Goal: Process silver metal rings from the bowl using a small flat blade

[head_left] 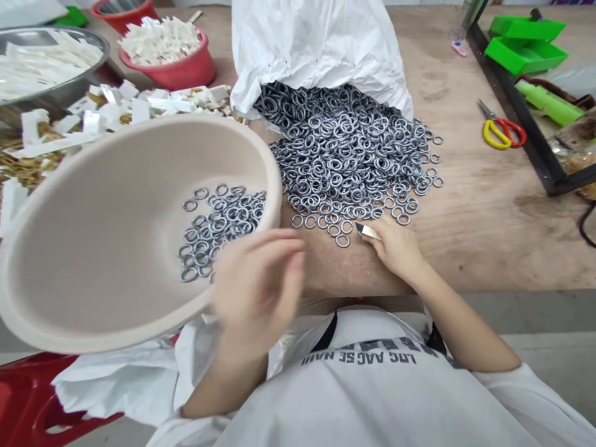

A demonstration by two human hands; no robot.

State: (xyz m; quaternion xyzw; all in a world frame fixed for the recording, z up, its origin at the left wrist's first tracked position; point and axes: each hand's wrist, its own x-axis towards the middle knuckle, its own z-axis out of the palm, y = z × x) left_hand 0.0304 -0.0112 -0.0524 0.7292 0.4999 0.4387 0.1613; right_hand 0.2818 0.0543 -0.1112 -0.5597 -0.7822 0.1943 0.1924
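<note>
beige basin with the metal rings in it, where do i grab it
Take the beige basin by its thick rounded rim at the near edge, coming from your side with your left hand, fingers under, thumb on top. That edge hangs clear of the table, and the metal rings sit toward the right wall.

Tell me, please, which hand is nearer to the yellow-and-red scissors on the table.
The right hand is nearer, left of the yellow-and-red scissors. The left hand is farther, by the tilted beige bowl.
</note>
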